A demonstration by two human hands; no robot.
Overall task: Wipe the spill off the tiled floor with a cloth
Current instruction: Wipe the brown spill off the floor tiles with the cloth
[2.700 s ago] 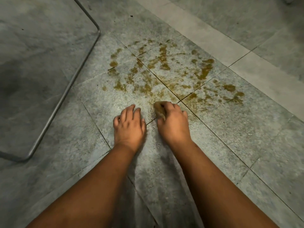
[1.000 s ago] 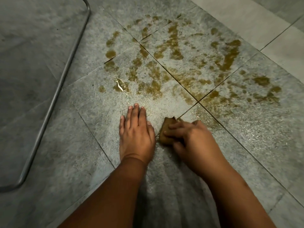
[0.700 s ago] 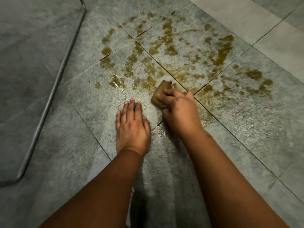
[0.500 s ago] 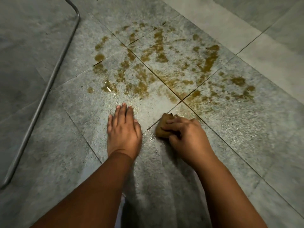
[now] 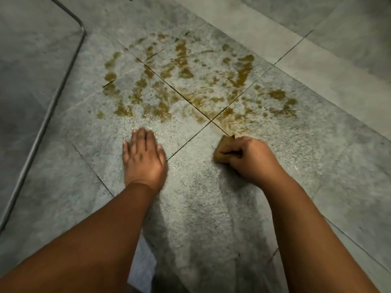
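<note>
A brown spill (image 5: 186, 87) lies in smeared streaks and blotches across several grey floor tiles (image 5: 306, 149), spread around a crossing of grout lines. My right hand (image 5: 251, 159) is closed on a small wadded cloth (image 5: 222, 150), stained brown, and presses it to the floor just below the spill's near right edge. My left hand (image 5: 143, 157) rests flat on the tile, fingers together and stretched out, just below the spill's near left edge. Most of the cloth is hidden under my fingers.
A thin bent metal tube (image 5: 53, 102), like a chair or frame leg, runs along the floor on the left and curves at the top. Paler tiles (image 5: 317, 66) lie beyond the spill at the right. A wet sheen covers the tile between my hands.
My right hand has slid the cloth to the right, away from my left hand, onto the tile right of the grout crossing. My left hand has stayed flat on the floor.
</note>
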